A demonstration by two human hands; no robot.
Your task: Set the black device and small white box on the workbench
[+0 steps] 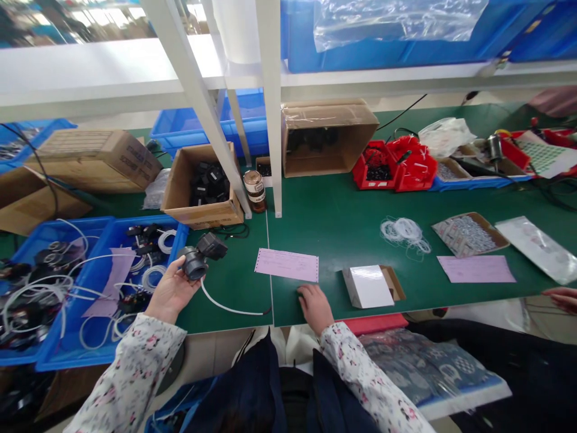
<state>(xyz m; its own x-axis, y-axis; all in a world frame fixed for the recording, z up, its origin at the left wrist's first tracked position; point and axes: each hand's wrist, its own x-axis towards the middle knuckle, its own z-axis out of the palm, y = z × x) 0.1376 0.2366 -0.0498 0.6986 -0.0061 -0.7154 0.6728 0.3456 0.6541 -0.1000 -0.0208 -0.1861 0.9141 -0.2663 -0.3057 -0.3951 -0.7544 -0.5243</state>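
My left hand (174, 291) is wrapped round a black round part with a boxy black piece (211, 246) on top, held above the green table beside the blue bins. From this part a white cable (229, 308) curves down to the right and ends in a dark tip near the table's front edge. My right hand (315, 307) rests on the table with nothing visible in it, its fingers loosely bent just below a pink slip (286, 265). To its right stands a small white box (370, 286) with a brown cardboard flap.
Blue bins (110, 225) of cabled parts stand at the left. White shelf posts (271, 120) rise behind the table, near cardboard boxes (207, 215) and a brown jar (255, 191). Red bins (376, 180), coiled white ties (406, 234) and another person's hand (563, 299) are at the right.
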